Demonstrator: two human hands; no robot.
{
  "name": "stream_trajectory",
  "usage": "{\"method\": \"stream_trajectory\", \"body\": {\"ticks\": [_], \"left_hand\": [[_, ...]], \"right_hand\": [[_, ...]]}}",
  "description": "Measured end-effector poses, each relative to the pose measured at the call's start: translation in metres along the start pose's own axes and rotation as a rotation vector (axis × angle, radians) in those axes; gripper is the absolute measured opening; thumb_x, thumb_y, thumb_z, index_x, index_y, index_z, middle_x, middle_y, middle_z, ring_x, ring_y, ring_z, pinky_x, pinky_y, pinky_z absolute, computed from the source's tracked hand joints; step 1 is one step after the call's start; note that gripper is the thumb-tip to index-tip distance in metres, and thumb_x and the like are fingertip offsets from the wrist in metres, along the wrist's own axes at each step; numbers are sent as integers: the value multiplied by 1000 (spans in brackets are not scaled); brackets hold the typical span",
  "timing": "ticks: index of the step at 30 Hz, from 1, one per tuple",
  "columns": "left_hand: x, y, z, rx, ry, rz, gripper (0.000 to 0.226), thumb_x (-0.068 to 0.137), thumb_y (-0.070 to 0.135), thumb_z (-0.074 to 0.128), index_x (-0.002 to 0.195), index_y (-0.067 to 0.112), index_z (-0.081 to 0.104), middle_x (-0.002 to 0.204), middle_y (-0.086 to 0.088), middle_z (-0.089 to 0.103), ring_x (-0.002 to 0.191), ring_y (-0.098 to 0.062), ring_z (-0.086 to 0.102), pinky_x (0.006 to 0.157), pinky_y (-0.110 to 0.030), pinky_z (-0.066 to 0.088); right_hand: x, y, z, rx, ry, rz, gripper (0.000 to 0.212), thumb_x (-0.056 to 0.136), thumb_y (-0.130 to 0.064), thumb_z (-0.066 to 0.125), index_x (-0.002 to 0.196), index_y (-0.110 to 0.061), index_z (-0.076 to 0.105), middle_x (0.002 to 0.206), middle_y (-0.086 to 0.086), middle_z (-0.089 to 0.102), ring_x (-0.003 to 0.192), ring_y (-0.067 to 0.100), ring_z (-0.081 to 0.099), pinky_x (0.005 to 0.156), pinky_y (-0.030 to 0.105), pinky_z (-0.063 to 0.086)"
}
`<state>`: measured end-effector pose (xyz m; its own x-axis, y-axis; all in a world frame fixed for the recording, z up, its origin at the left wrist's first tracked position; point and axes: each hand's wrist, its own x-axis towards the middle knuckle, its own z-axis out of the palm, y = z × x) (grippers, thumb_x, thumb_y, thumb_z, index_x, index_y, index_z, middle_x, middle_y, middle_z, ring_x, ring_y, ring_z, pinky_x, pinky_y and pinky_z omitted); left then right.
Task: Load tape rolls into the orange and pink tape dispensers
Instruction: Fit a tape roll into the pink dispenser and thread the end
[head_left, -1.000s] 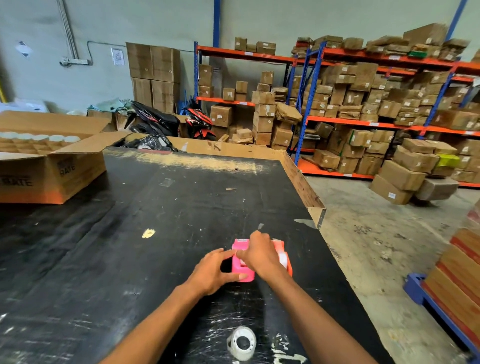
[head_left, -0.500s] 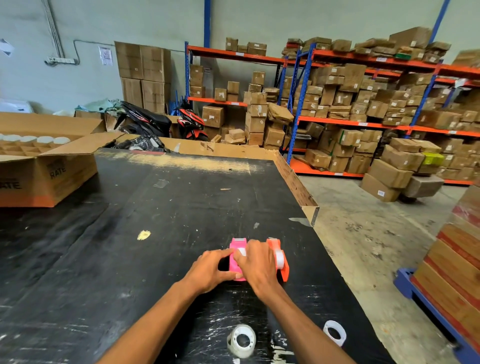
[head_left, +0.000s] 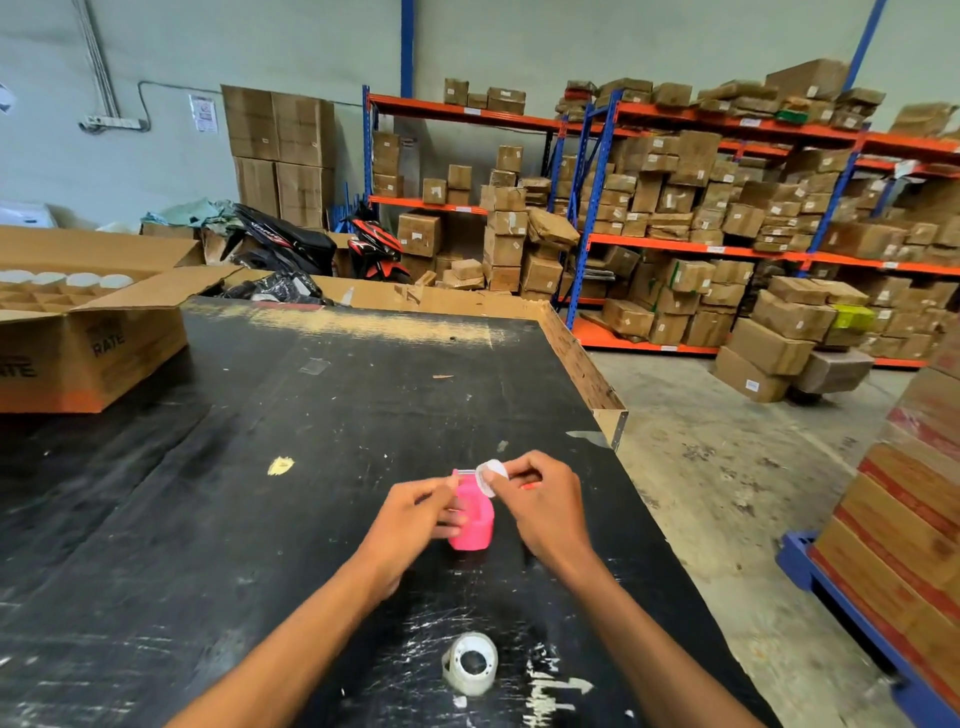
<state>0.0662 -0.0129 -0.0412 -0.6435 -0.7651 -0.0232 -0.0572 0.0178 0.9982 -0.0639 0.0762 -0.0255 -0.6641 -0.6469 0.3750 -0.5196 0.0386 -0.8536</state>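
- I see the pink dispenser (head_left: 471, 514) standing on the black surface (head_left: 260, 519), right between both hands.
- Left hand (head_left: 410, 525) sits against the dispenser's left side, fingers curled round it w/ fingertips touching the pink body – looks like a steadying grip.
- Right hand (head_left: 545, 499) is just right of the dispenser & slightly above; thumb + fingers pinched on a small clear tape roll (head_left: 491, 475).
- That roll is tilted, held at the dispenser's top far edge, touching or v. near it – can't tell which.
- Orange dispenser (head_left: 530, 486): only a sliver shows under the right hand's fingers, rest hidden.
- A 2nd clear tape roll (head_left: 470, 664) lies on the surface nearer me, well apart from both hands, between the forearms.
- Open cardboard box (head_left: 88, 343) far left on the surface, away from the work.
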Motion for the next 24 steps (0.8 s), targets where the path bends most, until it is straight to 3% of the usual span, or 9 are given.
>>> {"method": "stream_trajectory", "body": {"ticks": [3,8,10,12,15,18,21,24], "left_hand": [[-11,11,11,-220,-23,-64,27,95,24,55,93,6,76,77,-13,76,73,-17,74,67,-20,61],[-20,8,21,-311,-49,-107,30,95,13,54,93,-13,70,77,-19,73,65,-15,74,67,-17,60],[-24,3,25,-356,-76,-133,34,96,10,52,98,-22,64,91,-28,72,79,-22,74,79,-23,60],[-28,0,31,-383,-87,-142,35,96,7,51,101,-26,60,105,-33,68,96,-31,68,88,-29,58],[-33,-1,34,-434,-83,-148,27,93,4,54,94,-21,65,99,-31,69,88,-29,67,77,-21,61],[-36,3,29,-452,-92,-166,19,90,1,58,92,-14,69,79,-20,73,69,-20,73,67,-18,61],[-41,7,24,-425,-54,-171,18,91,-1,57,101,-14,66,82,-19,72,61,-16,75,60,-17,61],[-50,5,14,-429,-35,-180,18,92,-1,55,101,-12,65,82,-20,71,62,-17,75,59,-16,60]], "right_hand": [[-14,0,-1,-1,-33,-47,15,76,-27,76,69,-19,65,67,-5,66,60,2,57,55,13,44],[-29,4,-12,-57,-91,-156,16,81,-24,72,73,-12,64,75,3,66,73,14,60,65,16,47],[-38,7,-14,-70,-138,-165,17,80,-18,73,76,-5,62,77,8,66,73,18,60,65,24,47],[-44,7,-17,-85,-157,-176,18,79,-13,73,76,-2,59,77,11,65,67,15,55,61,24,43],[-44,-1,-28,-24,-189,-116,18,77,-13,76,76,-1,64,76,12,70,60,6,52,59,23,44],[-43,-11,-42,69,-259,-60,19,74,-15,80,76,-2,66,73,8,68,59,11,53,57,29,45],[-45,-12,-57,-86,-356,-74,22,71,-18,82,72,-9,62,69,-1,61,55,5,47,55,21,40],[-57,-2,-72,-362,-631,-51,26,71,-23,81,67,-23,56,68,-11,55,58,2,49,56,21,39]]}}
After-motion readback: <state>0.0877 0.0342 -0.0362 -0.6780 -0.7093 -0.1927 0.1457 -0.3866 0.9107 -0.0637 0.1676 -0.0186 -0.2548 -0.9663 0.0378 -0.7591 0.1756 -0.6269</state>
